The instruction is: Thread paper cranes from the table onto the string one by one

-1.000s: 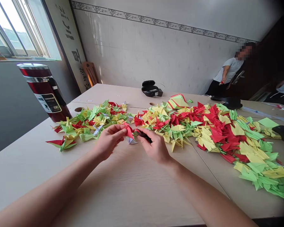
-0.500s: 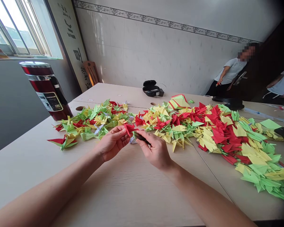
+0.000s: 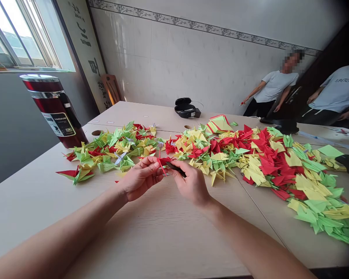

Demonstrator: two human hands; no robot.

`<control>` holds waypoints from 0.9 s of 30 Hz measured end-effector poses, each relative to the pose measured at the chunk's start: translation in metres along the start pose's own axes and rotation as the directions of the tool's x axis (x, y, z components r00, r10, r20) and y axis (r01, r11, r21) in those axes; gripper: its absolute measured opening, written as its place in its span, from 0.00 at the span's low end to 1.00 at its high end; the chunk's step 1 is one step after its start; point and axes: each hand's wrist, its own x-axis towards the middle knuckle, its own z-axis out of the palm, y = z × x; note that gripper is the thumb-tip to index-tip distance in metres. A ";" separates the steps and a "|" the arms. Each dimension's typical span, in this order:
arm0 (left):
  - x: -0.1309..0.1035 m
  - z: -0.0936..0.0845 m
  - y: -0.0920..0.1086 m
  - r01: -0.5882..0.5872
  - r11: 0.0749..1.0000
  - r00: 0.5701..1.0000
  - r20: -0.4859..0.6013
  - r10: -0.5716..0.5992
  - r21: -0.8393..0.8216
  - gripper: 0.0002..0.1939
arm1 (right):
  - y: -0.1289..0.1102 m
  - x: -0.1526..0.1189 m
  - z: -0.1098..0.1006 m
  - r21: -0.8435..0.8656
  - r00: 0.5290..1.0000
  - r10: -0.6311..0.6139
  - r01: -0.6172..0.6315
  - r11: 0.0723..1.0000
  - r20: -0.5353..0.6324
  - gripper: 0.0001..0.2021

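Note:
Near the middle of the table, my left hand point(image 3: 142, 176) pinches a red paper crane point(image 3: 163, 161) between thumb and fingers. My right hand point(image 3: 193, 182) is closed around a slim black tool point(image 3: 177, 169), whose narrow tip reaches to the right side of the crane; its exact kind I cannot make out. Just beyond both hands lies a pile of folded paper cranes point(image 3: 116, 145) in green, yellow and red, with a few purple ones. A red, green and yellow group of folded pieces point(image 3: 75, 174) lies apart at the left.
A tall dark red vacuum flask point(image 3: 55, 112) stands at the left. Folded paper pieces point(image 3: 279, 166) spread along the right, with a stack of square paper point(image 3: 219, 124) behind. An open black case point(image 3: 187, 108) sits farther back. Two people point(image 3: 275, 91) stand at the far right.
The red crane has turned in my left fingers and shows thin points up and down. More of the black tool shows in my right hand. The people at the back right have moved left.

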 end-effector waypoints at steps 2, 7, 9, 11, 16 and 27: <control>0.000 0.000 0.000 0.001 1.000 1.000 -0.006 -0.001 0.004 0.04 | 0.001 0.000 0.000 0.008 1.000 0.001 -0.001 1.000 -0.001 0.10; 0.001 0.000 0.000 0.005 1.000 1.000 -0.008 -0.005 0.005 0.05 | 0.003 0.001 0.000 0.036 1.000 0.003 -0.003 0.999 0.005 0.08; 0.001 0.001 0.001 0.008 1.000 1.000 -0.018 -0.008 0.009 0.05 | 0.003 0.001 0.000 0.058 1.000 0.001 -0.001 0.998 0.011 0.08; 0.001 0.000 0.002 0.011 1.000 0.999 -0.038 -0.011 0.020 0.04 | 0.002 0.002 0.000 0.098 1.000 0.016 -0.017 0.995 0.011 0.09; 0.001 -0.001 0.002 0.043 0.995 0.998 -0.058 -0.038 0.087 0.05 | 0.003 0.003 0.002 0.245 0.991 0.135 -0.132 0.961 0.004 0.17; -0.003 0.004 0.005 0.083 0.952 0.993 -0.100 -0.056 0.293 0.14 | 0.056 0.038 -0.025 0.476 0.794 0.520 -0.342 0.810 -0.315 0.10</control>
